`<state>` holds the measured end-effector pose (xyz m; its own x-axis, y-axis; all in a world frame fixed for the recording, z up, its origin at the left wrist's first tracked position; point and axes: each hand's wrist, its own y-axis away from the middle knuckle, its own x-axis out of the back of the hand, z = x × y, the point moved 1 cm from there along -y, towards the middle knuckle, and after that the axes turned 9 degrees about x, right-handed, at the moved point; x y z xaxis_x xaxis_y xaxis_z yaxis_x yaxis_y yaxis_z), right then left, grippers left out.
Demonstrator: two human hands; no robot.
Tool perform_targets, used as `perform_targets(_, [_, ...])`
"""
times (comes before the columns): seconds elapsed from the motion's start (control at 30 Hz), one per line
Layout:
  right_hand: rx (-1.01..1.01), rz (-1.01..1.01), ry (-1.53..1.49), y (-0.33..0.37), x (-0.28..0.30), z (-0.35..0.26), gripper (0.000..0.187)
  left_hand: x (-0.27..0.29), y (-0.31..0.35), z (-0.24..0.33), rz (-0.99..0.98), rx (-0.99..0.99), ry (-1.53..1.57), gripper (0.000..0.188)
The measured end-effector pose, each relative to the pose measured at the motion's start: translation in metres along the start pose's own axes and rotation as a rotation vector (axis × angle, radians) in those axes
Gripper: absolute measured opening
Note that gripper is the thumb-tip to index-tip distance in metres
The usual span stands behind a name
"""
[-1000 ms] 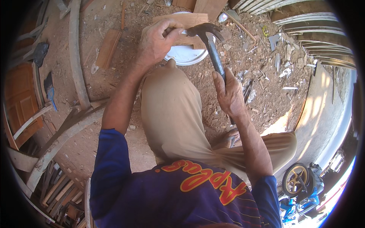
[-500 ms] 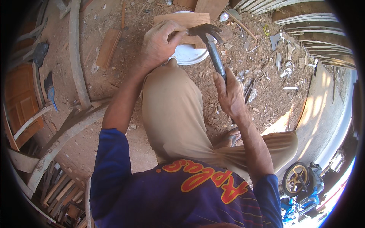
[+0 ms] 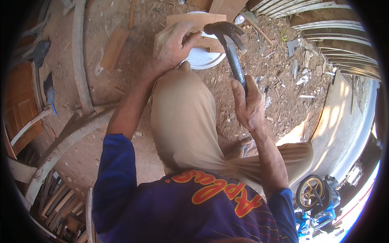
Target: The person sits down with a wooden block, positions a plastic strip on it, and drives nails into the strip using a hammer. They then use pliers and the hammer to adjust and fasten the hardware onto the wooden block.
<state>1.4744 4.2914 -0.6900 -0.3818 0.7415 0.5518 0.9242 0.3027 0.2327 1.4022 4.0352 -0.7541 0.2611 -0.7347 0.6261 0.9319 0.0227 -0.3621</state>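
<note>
My right hand [image 3: 250, 104] is wrapped round the lower handle of a claw hammer [image 3: 234, 60]. The hammer's head hangs just right of my left hand [image 3: 173, 43], with a small gap between them. My left hand is closed in a pinch over wooden pieces, and whatever lies between its fingertips is hidden. One flat wooden board [image 3: 214, 18] runs beyond my fingers, and a second wooden piece [image 3: 211, 43] shows nearer. Both lie over a round white lid or bucket top [image 3: 204, 60], in front of my bent knee.
Wood scraps and litter cover the dirt floor on the right. A reddish plank [image 3: 114, 48] lies on the left, beside a long pole [image 3: 79, 56]. Slatted timber [image 3: 324, 28] stands at the far right, and a wheel [image 3: 312, 192] shows at the lower right.
The hammer head has shifted right and away from my left fingers, and my right hand has moved slightly right and nearer. My left hand keeps its pinch.
</note>
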Motion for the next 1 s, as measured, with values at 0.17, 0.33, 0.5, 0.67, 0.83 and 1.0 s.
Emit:
perform_targets(0.17, [0.095,0.046,-0.004,0.000,-0.001,-0.003,0.032,-0.002,0.003,-0.002,0.038,-0.027,-0.048,0.023])
perform_targets(0.33, [0.136,0.091,0.039,0.000,0.005,-0.019,0.028,-0.001,-0.002,0.000,0.023,-0.021,-0.011,0.022])
perform_targets(0.5, [0.061,0.005,0.137,-0.005,0.002,-0.009,0.028,-0.004,0.000,0.001,0.014,-0.040,-0.012,0.021])
perform_targets(0.67, [0.090,0.049,0.084,-0.002,-0.004,-0.011,0.031,-0.001,0.002,0.000,0.038,-0.051,0.005,0.021])
perform_targets(0.83, [-0.005,0.011,0.068,-0.002,0.003,-0.013,0.031,0.000,0.002,0.003,-0.014,0.092,0.033,0.024])
perform_targets(1.0, [0.131,0.083,0.035,0.001,0.002,-0.019,0.032,-0.003,0.006,-0.001,-0.005,0.163,0.031,0.025])
